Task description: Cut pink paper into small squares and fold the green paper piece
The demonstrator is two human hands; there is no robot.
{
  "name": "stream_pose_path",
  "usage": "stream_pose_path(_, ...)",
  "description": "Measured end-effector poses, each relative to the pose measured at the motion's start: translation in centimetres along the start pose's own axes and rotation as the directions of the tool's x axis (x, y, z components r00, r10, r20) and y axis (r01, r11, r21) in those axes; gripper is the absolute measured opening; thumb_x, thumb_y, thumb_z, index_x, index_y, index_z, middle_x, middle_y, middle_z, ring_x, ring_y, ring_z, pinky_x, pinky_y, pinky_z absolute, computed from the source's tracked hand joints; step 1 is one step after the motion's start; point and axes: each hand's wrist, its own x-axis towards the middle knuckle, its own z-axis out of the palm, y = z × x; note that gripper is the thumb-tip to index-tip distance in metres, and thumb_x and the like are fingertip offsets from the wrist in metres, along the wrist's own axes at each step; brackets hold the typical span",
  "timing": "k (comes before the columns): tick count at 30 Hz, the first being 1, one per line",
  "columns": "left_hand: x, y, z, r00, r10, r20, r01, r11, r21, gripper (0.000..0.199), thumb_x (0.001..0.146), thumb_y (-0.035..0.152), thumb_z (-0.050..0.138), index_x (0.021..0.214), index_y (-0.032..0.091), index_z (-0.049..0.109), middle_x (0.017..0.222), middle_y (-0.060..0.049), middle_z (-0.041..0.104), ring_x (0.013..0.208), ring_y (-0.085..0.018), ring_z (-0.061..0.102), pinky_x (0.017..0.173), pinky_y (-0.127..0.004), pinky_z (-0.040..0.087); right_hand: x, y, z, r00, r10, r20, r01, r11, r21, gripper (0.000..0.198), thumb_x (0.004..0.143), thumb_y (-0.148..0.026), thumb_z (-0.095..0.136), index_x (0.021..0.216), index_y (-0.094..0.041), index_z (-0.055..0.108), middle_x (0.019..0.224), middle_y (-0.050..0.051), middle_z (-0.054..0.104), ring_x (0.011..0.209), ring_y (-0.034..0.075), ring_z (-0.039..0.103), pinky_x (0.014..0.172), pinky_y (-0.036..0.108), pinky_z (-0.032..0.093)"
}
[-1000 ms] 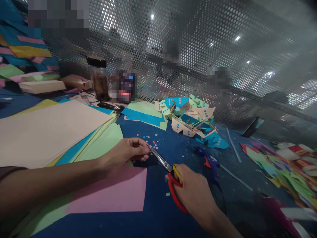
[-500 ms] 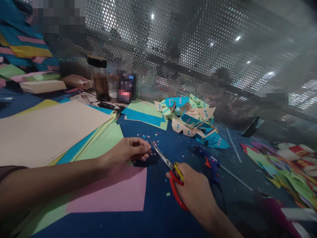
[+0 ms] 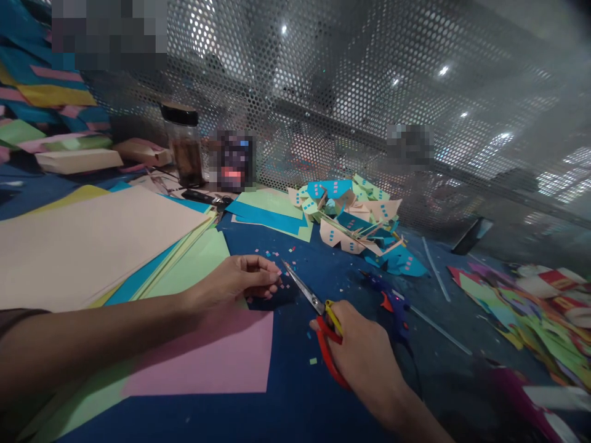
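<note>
In my right hand [image 3: 364,351] is a pair of scissors [image 3: 314,301] with red and yellow handles, its blades pointing toward my left fingertips. My left hand [image 3: 252,277] is closed in a pinch; a tiny pink bit of paper seems to be at the fingertips, too small to be sure of. Small cut paper squares [image 3: 272,253] in several colours lie scattered on the blue table just beyond that hand. A pink sheet [image 3: 221,357] lies under my left forearm, partly over green paper [image 3: 203,255].
Folded paper boats [image 3: 355,215] are heaped at the back. A blue glue gun [image 3: 388,298] and clear glue sticks [image 3: 436,271] lie to the right, near colourful scraps [image 3: 530,320]. Stacked sheets [image 3: 92,240], a jar [image 3: 184,147] and a phone [image 3: 235,161] stand or lie left and behind.
The scissor tips have shifted very slightly up, away from the fingertips of my left hand. Otherwise both hands stay nearly where they were.
</note>
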Motion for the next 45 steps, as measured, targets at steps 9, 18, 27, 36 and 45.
stream_pose_path(9,-0.29,0.18,0.29,1.0,0.012,-0.008,-0.012,1.0,-0.007,0.028,0.067,0.033,0.085,0.077,0.014,0.067,0.073,-0.002,0.069,0.063,-0.011,0.06,0.058,-0.023,0.04,-0.05,0.05,0.12,0.998,-0.059,-0.004,0.059,0.998,0.03,0.018,0.092,-0.041,0.058,0.09,-0.024,0.053,0.087,-0.001,0.063,0.07,0.021,0.069,0.053,0.029,0.033)
stream_pose_path(18,-0.11,0.03,0.14,1.0,0.005,-0.001,-0.005,1.0,0.007,0.028,0.069,0.035,0.083,0.079,0.015,0.066,0.069,-0.001,0.068,0.062,-0.011,0.061,0.055,-0.022,0.036,-0.13,0.07,0.37,0.997,-0.073,0.001,0.073,0.997,0.012,0.02,0.092,-0.044,0.058,0.092,-0.025,0.053,0.09,-0.001,0.062,0.071,0.021,0.068,0.055,0.03,0.036)
stream_pose_path(27,-0.33,0.31,0.4,1.0,0.006,-0.022,-0.006,1.0,0.018,0.026,0.068,0.033,0.08,0.08,0.016,0.065,0.067,-0.001,0.069,0.059,-0.012,0.061,0.054,-0.023,0.037,-0.16,-0.01,0.3,0.996,-0.09,-0.001,0.09,0.995,-0.048,0.019,0.092,-0.043,0.058,0.091,-0.024,0.052,0.09,0.0,0.062,0.07,0.02,0.067,0.055,0.03,0.035)
stream_pose_path(36,-0.11,0.02,0.18,0.999,0.027,0.028,-0.029,0.998,0.056,0.026,0.07,0.036,0.078,0.08,0.017,0.064,0.068,0.0,0.068,0.061,-0.012,0.06,0.055,-0.022,0.036,-0.25,-0.08,0.27,0.996,-0.086,0.01,0.086,0.996,-0.014,0.02,0.091,-0.042,0.061,0.088,-0.024,0.053,0.086,-0.002,0.063,0.071,0.021,0.068,0.055,0.03,0.033)
stream_pose_path(45,-0.26,0.21,0.15,0.997,0.053,0.046,-0.058,0.994,0.098,0.028,0.071,0.039,0.078,0.08,0.017,0.062,0.076,-0.002,0.069,0.066,-0.014,0.063,0.059,-0.025,0.041,-0.26,-0.12,0.2,0.996,-0.093,-0.006,0.093,0.996,-0.001,0.021,0.093,-0.042,0.055,0.082,-0.024,0.053,0.079,-0.002,0.065,0.066,0.019,0.068,0.053,0.029,0.03)
